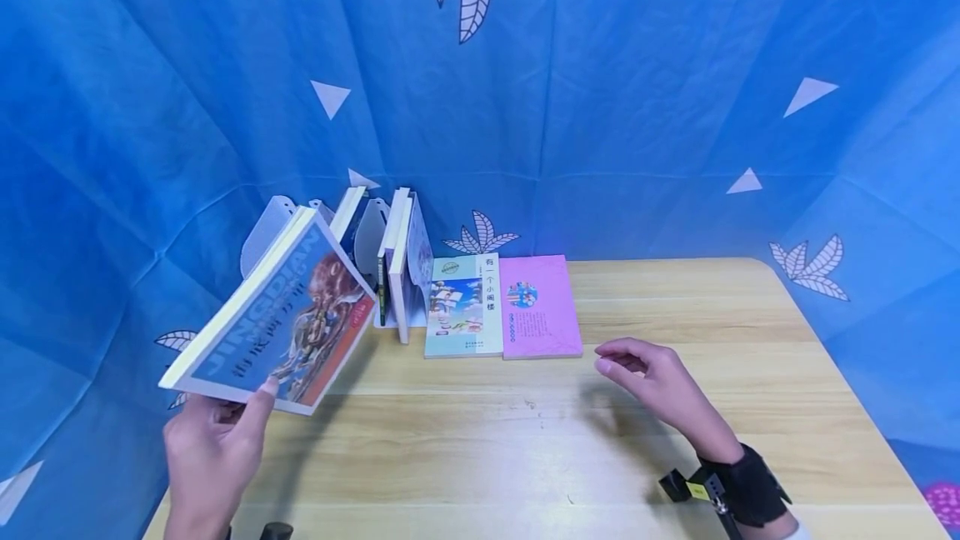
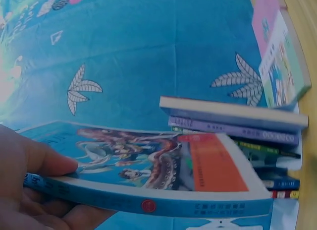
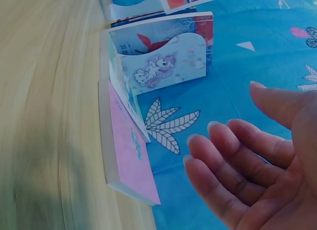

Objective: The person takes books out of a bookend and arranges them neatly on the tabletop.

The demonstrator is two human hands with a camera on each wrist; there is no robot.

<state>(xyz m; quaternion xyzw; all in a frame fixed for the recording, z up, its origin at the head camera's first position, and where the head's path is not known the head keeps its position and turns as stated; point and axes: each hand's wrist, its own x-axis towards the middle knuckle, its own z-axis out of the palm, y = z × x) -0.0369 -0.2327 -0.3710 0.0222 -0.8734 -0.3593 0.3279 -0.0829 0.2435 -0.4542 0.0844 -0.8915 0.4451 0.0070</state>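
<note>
The left grip (image 1: pixel 213 448) pinches the blue book (image 1: pixel 288 323) by its near edge, above the left side of the counter (image 1: pixel 465 448); the right grip (image 1: pixel 652 377) is relaxed, without any load. Better to steady the tilted book with both, away from the standing books (image 1: pixel 397 261).

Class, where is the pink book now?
In the head view, the pink book lies on the table between the green book at left and the right hand.

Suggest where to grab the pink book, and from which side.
I'd pinch the pink book by its right edge, right hand coming from the person's right: it seems to lie flat, left edge meeting the teal book and blue curtain close behind, while that right edge is free and shows its thickness.
</note>
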